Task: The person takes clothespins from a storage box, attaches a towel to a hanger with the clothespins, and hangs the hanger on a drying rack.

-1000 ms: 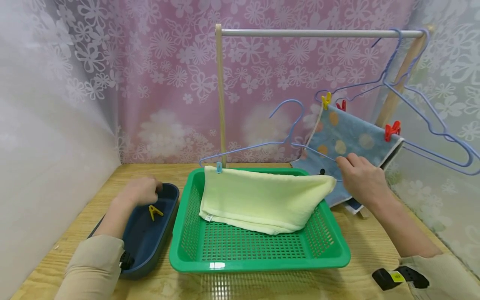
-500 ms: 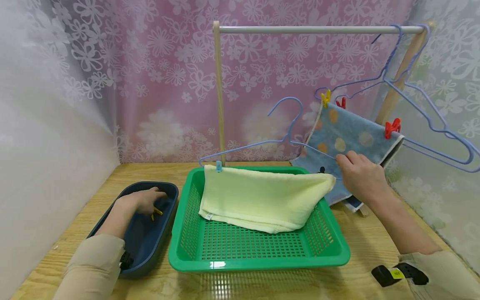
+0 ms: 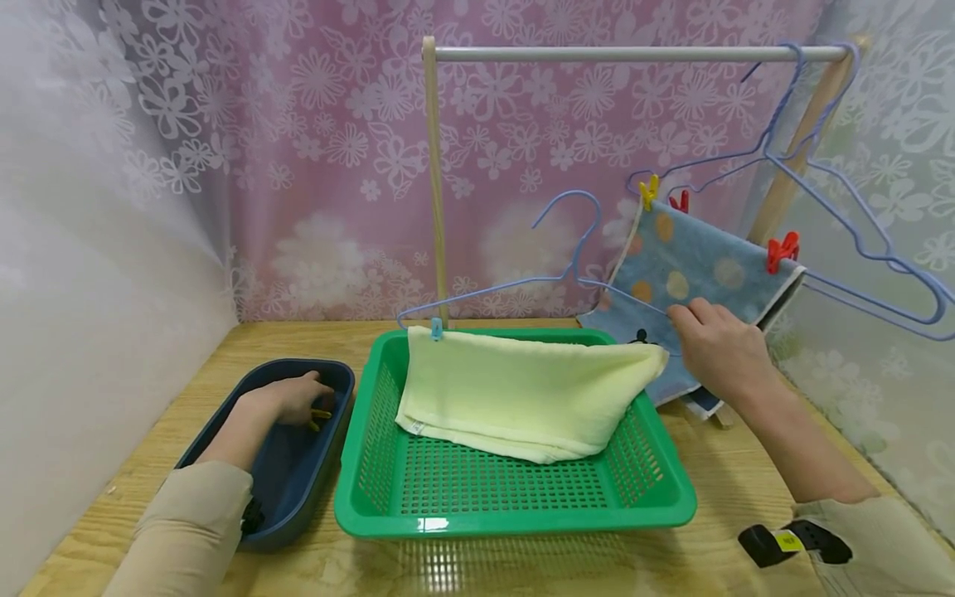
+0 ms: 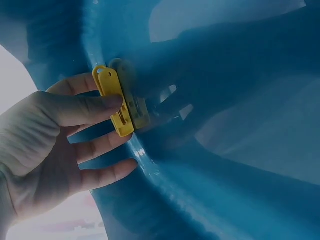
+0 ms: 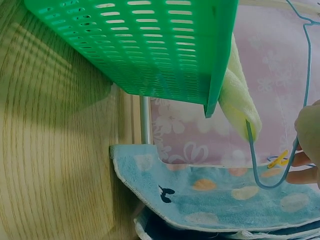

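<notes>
My left hand (image 3: 287,400) reaches into a dark blue tub (image 3: 339,375). In the left wrist view its thumb and fingers pinch a yellow clothespin (image 4: 114,102) against the tub's wall. My right hand (image 3: 719,344) grips the right end of a blue wire hanger (image 3: 515,284). A pale yellow towel (image 3: 522,394) hangs folded over that hanger's lower bar, partly inside a green basket (image 3: 515,521). One light blue clothespin (image 3: 436,329) clips the towel's left corner to the hanger. The towel's right end is bunched and carries no visible clip.
Behind stands a drying rack with a metal rail (image 3: 597,54). Two more blue hangers (image 3: 768,153) hang at its right end. A blue spotted towel (image 3: 694,265) is clipped there with a yellow clothespin (image 3: 649,192) and red clothespins (image 3: 782,251), close behind my right hand.
My left hand has moved onto the yellow clothespin in the tub and now pinches it. The right hand keeps hold of the hanger. The head view has tilted slightly.
</notes>
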Motion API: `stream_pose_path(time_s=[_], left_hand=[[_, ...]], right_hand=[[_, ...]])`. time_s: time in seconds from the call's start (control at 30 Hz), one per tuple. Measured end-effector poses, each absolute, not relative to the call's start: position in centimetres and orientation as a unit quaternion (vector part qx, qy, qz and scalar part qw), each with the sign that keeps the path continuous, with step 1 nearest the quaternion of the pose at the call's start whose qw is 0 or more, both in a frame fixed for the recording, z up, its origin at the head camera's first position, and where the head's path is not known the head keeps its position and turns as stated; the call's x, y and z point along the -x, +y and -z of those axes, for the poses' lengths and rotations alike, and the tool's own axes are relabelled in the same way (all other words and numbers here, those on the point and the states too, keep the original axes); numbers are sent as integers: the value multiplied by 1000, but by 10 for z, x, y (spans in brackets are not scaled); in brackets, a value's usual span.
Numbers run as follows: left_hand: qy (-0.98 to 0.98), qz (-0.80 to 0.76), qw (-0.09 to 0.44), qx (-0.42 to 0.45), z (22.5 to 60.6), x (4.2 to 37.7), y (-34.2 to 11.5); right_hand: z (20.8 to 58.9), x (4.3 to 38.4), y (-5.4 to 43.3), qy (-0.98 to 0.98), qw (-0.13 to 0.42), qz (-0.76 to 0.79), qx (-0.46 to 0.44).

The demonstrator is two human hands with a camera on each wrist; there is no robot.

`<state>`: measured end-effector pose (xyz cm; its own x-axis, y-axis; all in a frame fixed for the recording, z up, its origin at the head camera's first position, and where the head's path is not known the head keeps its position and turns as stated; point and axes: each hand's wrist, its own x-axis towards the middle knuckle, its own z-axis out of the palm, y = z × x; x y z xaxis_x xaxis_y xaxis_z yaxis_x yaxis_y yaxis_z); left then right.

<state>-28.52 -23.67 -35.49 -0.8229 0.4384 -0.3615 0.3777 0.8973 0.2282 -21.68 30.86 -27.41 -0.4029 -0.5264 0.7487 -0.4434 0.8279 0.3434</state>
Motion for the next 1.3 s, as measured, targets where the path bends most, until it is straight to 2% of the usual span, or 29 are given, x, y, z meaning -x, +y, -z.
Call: stream_pose_path(time_s=[0.4, 0.97, 1.3], left_hand=[[956, -74, 181, -221, 353, 286, -247], [956, -136, 128, -225, 323, 287, -246], [950, -180, 63, -249, 300, 282, -242]], right_hand=[[273, 215, 308, -837, 461, 49, -292], [271, 216, 308, -836, 469, 51, -281], [267, 217, 306, -830, 482, 44, -277]])
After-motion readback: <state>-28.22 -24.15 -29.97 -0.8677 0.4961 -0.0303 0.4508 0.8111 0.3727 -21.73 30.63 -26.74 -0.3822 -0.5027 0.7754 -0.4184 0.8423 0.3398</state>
